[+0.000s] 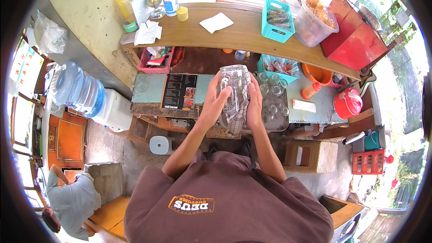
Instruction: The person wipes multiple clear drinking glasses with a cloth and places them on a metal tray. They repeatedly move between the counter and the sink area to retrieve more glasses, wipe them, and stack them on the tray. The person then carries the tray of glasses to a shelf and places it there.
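Between both hands, in front of my chest, is a clear glass mug (233, 91) with a handle on its left side. My left hand (216, 99) lies along the mug's left side, thumb across the glass. On the right side my right hand (253, 103) presses a checked cloth (240, 118) against it; the cloth hangs below the mug. Close by on the right, several glass jars or mugs (277, 90) stand on and around a dark tray (281, 121). A black printed menu (179, 91) lies on the worktop to the left.
A wooden shelf (189, 37) crosses above the worktop, bearing a turquoise basket (277, 33) and a plastic tub (314, 30). A pink basket (155, 69) sits beneath it. At left stands a dispenser with a water bottle (81, 89); a person (72, 202) bends at lower left. A stool (160, 145) is below.
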Motion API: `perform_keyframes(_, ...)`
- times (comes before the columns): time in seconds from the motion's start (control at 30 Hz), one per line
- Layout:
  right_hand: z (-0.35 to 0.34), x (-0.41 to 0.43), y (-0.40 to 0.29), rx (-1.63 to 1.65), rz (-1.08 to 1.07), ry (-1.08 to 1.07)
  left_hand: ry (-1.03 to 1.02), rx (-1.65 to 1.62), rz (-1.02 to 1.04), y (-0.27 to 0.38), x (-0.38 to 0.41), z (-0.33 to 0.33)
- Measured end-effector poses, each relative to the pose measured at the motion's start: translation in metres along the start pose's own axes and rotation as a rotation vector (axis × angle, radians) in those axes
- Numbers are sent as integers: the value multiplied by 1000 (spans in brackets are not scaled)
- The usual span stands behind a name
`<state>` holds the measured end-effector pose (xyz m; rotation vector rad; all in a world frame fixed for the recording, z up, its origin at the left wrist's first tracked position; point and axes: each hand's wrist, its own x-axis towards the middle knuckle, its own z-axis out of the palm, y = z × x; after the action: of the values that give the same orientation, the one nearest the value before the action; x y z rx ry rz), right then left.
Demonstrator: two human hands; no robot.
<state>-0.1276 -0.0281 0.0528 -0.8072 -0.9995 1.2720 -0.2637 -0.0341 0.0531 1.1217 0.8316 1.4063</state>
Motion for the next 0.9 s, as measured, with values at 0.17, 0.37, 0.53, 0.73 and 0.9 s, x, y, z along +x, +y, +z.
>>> perform_keyframes(0.17,-11,-3,15,-210,-59,-140,187,-248,-145,0,-1,6)
perform_keyframes(0.37,-33,-16,-7,-643,-138,-603,117,-350,-158,7,19,-27)
perform_keyframes(0.53,-19,-12,-20,-941,-297,-406,83,-318,-175,9,16,-20)
perform_keyframes(0.73,-25,-14,5,-1013,-507,-177,71,-259,-105,13,7,-15)
perform_keyframes(0.9,-28,-7,8,-1061,-778,-195,102,-18,-222,43,14,-13)
